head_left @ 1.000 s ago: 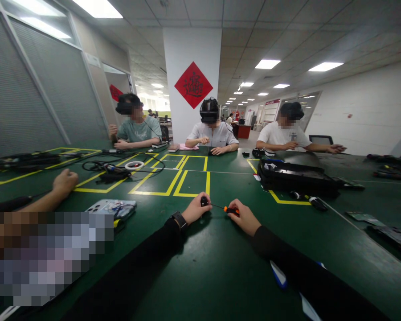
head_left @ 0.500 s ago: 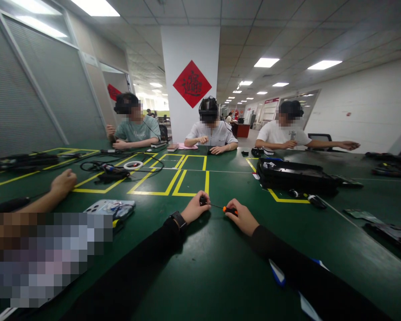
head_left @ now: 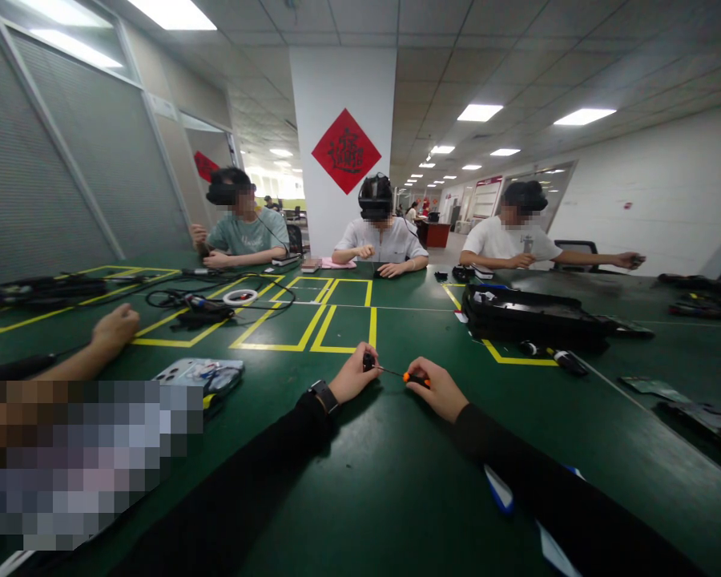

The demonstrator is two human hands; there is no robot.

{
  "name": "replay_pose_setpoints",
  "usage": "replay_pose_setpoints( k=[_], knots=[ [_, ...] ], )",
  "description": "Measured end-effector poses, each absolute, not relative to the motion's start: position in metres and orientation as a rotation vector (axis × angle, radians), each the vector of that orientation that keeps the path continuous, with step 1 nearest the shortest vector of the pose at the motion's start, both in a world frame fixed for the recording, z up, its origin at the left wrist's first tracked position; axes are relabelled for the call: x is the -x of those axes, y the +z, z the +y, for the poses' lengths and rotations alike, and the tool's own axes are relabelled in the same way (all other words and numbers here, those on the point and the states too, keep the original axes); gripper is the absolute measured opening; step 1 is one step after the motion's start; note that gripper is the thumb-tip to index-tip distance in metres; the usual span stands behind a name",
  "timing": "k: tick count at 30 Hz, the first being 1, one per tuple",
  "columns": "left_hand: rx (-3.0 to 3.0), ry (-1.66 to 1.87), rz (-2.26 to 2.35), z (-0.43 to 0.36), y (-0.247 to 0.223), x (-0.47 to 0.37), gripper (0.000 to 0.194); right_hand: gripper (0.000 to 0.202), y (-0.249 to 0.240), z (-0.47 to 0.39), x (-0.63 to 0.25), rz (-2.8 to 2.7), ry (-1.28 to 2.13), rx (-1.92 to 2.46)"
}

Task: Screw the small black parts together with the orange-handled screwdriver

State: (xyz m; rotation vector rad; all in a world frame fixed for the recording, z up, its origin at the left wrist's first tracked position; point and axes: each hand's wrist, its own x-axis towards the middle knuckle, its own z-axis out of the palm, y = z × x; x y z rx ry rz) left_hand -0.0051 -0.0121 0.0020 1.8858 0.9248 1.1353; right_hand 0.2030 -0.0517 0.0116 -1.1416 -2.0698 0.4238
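Observation:
Between thumb and fingers, my left hand grips a small round black part, too small to name. My right hand is closed around the black and orange handle of a screwdriver. Its thin shaft points left, and the tip meets or nearly meets the black part; which of the two I cannot tell. Both hands are just above the green table. My fingers hide much of the part and of the handle.
A black open case stands at the right, with a computer mouse-like object before it. Cables lie at the left. A neighbour's hand rests near a silvery bag. Blue-white pieces lie beside my right forearm.
My left hand has shifted slightly right, and the black part appears turned a little. The screwdriver stays in my right hand, pointing at it.

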Motion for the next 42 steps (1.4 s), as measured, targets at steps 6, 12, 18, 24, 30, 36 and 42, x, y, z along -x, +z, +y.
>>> replay_pose_setpoints(
  k=[6, 12, 18, 24, 30, 36, 42],
  knots=[
    [-1.959, 1.122, 0.925, -0.014, 0.004, 0.005, 0.029, 0.016, 0.01, -0.051, -0.202, -2.129, 0.427, 1.125],
    [-2.084, 1.034, 0.935, -0.013, 0.007, 0.01, 0.022, 0.02, 0.007, -0.048, -0.204, -2.188, 0.208, 1.258],
    [-2.107, 1.036, 0.927, -0.011, 0.006, 0.01, 0.021, 0.021, 0.009, -0.053, -0.201, -2.283, 0.235, 1.229],
    [-2.1, 1.053, 0.955, -0.01, 0.004, 0.011, 0.021, 0.018, 0.01, -0.056, -0.197, -2.257, 0.226, 1.223],
    [-2.105, 1.055, 0.959, -0.01, 0.004, 0.012, 0.02, 0.011, 0.01, -0.054, -0.201, -2.167, 0.228, 1.175],
    [-2.144, 1.036, 0.98, -0.012, 0.005, 0.009, 0.019, 0.015, 0.005, -0.045, -0.204, -2.103, 0.191, 1.27],
    [-2.131, 1.059, 0.981, -0.01, 0.003, 0.011, 0.02, 0.022, 0.008, -0.045, -0.205, -2.13, 0.179, 1.233]
  ],
)
